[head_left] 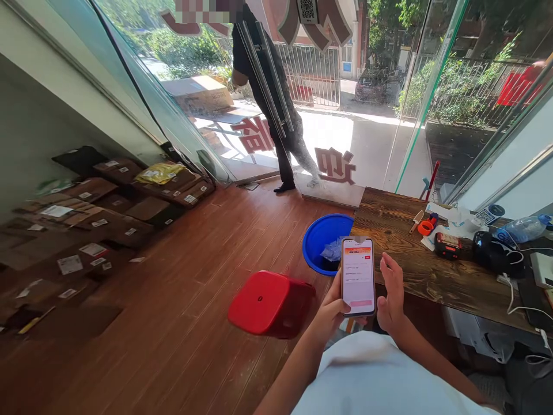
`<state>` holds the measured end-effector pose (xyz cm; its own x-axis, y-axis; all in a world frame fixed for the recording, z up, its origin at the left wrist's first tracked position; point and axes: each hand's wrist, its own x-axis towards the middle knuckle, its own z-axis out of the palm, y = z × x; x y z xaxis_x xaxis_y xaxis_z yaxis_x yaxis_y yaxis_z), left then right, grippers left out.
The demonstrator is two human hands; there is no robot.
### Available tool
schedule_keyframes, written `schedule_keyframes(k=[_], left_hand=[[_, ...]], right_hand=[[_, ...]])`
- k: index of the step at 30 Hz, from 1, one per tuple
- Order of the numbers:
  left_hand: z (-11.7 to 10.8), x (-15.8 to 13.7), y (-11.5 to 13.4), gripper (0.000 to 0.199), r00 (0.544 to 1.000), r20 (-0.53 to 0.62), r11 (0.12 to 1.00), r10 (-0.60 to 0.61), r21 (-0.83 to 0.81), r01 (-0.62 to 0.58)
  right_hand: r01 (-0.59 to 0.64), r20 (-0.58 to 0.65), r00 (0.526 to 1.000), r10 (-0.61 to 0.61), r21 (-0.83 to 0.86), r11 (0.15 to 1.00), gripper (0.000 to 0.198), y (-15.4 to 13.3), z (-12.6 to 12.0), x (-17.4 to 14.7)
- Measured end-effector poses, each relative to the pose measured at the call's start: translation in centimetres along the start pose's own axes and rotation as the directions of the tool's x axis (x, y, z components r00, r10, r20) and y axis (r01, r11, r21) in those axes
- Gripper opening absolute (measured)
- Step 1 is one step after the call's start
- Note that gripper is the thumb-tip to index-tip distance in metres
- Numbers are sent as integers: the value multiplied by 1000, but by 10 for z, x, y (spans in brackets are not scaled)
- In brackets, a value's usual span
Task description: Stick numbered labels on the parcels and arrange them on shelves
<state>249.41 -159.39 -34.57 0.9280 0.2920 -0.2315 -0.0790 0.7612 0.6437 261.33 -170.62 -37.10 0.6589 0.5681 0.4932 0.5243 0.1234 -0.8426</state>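
Note:
A smartphone (358, 282) with its screen lit is held upright in front of my body. My left hand (332, 302) is closed around its left side, the thumb lying along the lower edge of the screen. Just to the right of the phone, my right hand (391, 291) is raised with its fingers apart and nothing in it. The screen shows an orange banner at the top, some lines of text too small to read, and a pink bar near the bottom.
A red plastic stool (259, 305) and a blue bin (311, 251) with clear plastic inside stand on the wooden floor. The wooden table (389, 222) bears a device (447, 246) and tape. Parcels (99, 222) are piled left. A person (263, 75) is at the glass door.

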Motion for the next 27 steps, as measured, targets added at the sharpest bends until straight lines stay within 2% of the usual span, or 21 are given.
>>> schedule_keyframes(k=[2,4,6,9,14,17,21,25,27], left_hand=[[0,1,0,114,1000,-7,1000,2,-2,-2],[-1,3,0,114,1000,-12,1000,6,-12,-6],[-1,3,1,113,1000,-13,1000,8,-25,-8],[-3,4,1,111,1000,-10,1000,8,-29,-8],[-15,9,-10,110,999,-51,1000,16,-4,-16],[-25,14,-23,111,990,-134,999,31,18,-29],[-34,14,-37,111,963,-236,991,134,19,-133],[-44,-7,-37,111,928,-309,971,206,-50,-232],[-53,-29,-31,110,912,-332,956,241,-79,-282]], right_hand=[[-133,-8,991,136,155,979,65,1,5,3],[-312,73,950,304,310,898,60,-1,10,9],[-436,173,899,401,410,801,53,-4,14,17],[-524,260,851,456,468,712,51,-9,18,30],[-625,276,779,564,422,657,48,-11,27,45],[-654,253,752,608,393,646,44,-10,35,53],[-683,277,730,625,326,653,47,-8,47,59],[-760,467,650,600,378,528,49,-12,70,55],[-781,564,620,546,374,501,50,-21,91,46]])
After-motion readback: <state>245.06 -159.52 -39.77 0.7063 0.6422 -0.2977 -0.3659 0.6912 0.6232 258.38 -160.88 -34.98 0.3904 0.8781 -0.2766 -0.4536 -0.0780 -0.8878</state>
